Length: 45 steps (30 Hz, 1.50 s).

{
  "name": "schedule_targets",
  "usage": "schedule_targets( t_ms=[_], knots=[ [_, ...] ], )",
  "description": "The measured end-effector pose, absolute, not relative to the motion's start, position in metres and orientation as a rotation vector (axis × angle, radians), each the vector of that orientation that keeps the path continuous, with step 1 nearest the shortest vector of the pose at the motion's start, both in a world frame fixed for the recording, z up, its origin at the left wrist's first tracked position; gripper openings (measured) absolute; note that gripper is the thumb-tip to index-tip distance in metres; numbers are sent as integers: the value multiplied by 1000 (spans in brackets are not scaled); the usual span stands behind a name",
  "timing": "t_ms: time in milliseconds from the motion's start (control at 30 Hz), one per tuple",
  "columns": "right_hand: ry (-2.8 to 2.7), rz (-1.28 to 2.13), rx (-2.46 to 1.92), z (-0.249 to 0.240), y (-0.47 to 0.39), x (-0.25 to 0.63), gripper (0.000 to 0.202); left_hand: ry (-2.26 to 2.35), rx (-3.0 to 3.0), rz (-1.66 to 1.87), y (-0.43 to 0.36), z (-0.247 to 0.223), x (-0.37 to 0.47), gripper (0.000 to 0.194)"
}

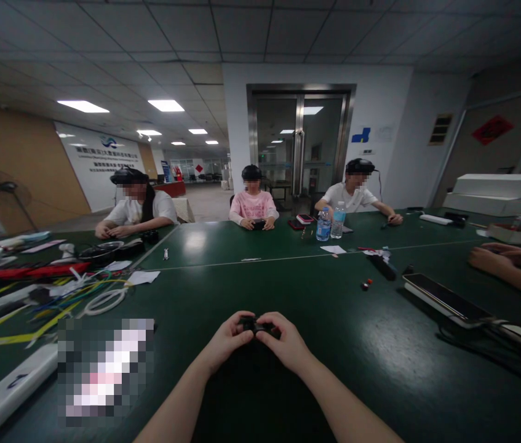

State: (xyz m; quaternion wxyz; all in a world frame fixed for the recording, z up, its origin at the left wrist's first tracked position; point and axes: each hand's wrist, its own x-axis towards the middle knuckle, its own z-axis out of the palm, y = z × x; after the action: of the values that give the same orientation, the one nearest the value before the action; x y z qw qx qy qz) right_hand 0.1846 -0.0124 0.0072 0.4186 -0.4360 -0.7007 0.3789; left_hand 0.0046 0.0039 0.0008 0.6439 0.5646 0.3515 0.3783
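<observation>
Over the near middle of the dark green table (205, 394), both my hands are closed round one small black object (255, 326). My left hand (227, 339) grips its left end, thumb on the near side and fingers curled behind. On its right end is my right hand (288, 342), held in much the same way. The two hands nearly touch at the fingertips. Most of the object is covered by fingers, so its kind cannot be made out.
At left lie tangled cables (106, 301), a white power strip (15, 387) and a blurred-out bright patch (107, 369). A phone-like slab (447, 298) with cords is at right. Water bottles (338, 221) stand farther back. Several people sit round the table; a co-worker's hands (495, 261) rest at right.
</observation>
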Motion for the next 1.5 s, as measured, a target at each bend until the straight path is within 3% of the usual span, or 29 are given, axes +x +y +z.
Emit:
schedule_targets(
  t_ms=[833, 1500],
  knots=[
    [-1685, 1026, -1081, 3, -9, 184, 17, 780, 1324, 834, 6, -2, 6, 39],
    [-1061, 1117, -1048, -2, 12, 213, 36, 835, 1320, 894, 6, -3, 2, 41]
  ],
)
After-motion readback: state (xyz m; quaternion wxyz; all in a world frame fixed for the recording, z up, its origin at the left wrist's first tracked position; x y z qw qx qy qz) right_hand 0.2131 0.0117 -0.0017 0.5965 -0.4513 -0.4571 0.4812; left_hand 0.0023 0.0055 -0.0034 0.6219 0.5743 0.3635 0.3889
